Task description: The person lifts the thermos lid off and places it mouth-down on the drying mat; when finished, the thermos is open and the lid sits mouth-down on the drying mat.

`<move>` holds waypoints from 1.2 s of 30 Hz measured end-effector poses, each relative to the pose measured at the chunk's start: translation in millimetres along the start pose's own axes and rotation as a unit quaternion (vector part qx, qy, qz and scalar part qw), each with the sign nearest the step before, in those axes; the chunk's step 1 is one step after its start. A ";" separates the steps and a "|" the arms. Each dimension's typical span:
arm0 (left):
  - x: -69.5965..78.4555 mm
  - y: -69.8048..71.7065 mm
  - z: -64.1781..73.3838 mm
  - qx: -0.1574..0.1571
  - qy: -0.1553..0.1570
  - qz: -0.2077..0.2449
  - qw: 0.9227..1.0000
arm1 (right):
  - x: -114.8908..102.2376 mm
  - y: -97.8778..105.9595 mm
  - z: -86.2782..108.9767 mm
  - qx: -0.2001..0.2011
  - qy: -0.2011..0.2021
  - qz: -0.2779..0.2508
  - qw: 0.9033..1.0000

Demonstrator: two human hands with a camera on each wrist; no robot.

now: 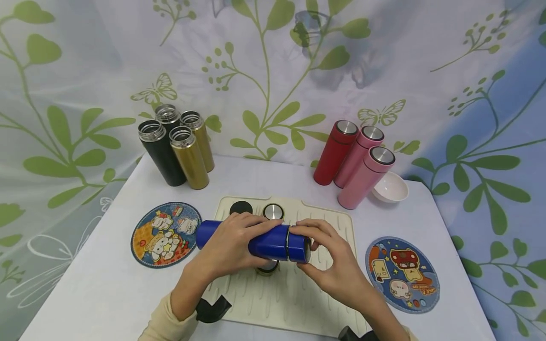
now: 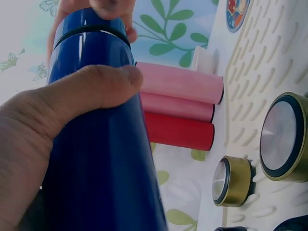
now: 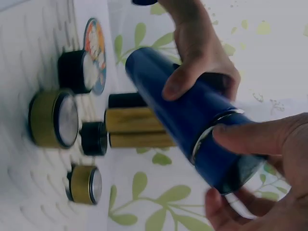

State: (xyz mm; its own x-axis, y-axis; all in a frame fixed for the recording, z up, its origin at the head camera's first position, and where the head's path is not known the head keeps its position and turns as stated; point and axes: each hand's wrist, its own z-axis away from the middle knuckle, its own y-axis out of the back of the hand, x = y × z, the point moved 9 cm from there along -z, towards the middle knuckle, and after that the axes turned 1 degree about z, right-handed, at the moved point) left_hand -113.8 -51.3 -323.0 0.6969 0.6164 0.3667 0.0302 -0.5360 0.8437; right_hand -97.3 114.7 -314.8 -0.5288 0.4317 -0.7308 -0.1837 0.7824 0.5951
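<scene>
A blue thermos bottle [image 1: 268,244] is held on its side above a cream drying mat [image 1: 315,296]. My left hand [image 1: 232,241] grips its body, thumb along the near side. My right hand [image 1: 332,258] holds the blue lid [image 1: 297,247] at the bottle's right end with thumb and fingers. A thin silvery ring [image 3: 202,144] shows where lid and body meet. Under the bottle, lids stand on the mat: a gold lid [image 2: 285,137], a smaller-looking gold lid [image 2: 233,181], a black lid [image 3: 74,72] and another black lid [image 3: 94,138].
Lidless black [image 1: 162,154] and gold bottles [image 1: 190,161] stand at the back left. At the back right are a red bottle [image 1: 334,154], two pink bottles [image 1: 364,179] and a white bowl [image 1: 390,188]. Round cartoon mats lie left [image 1: 166,234] and right [image 1: 403,274].
</scene>
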 end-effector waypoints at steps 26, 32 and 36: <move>-33.9 45.6 15.1 0.104 0.083 0.069 0.989 | 37.5 12.5 -1.2 0.055 -0.015 0.128 0.990; -38.3 54.7 20.9 0.133 0.092 0.084 0.983 | 71.5 2.7 -6.0 0.054 -0.068 0.150 0.985; -43.5 57.3 25.8 0.136 0.113 0.087 0.980 | 94.2 -6.2 -9.4 0.039 -0.098 0.155 0.982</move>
State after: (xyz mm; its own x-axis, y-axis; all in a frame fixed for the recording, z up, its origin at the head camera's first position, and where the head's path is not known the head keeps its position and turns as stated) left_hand -123.9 -123.8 -300.8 0.5324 0.5979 0.5992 0.1371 -0.7594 0.6360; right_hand -153.8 146.3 -384.2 -0.3778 0.7270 -0.5734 0.0298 0.6285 0.7773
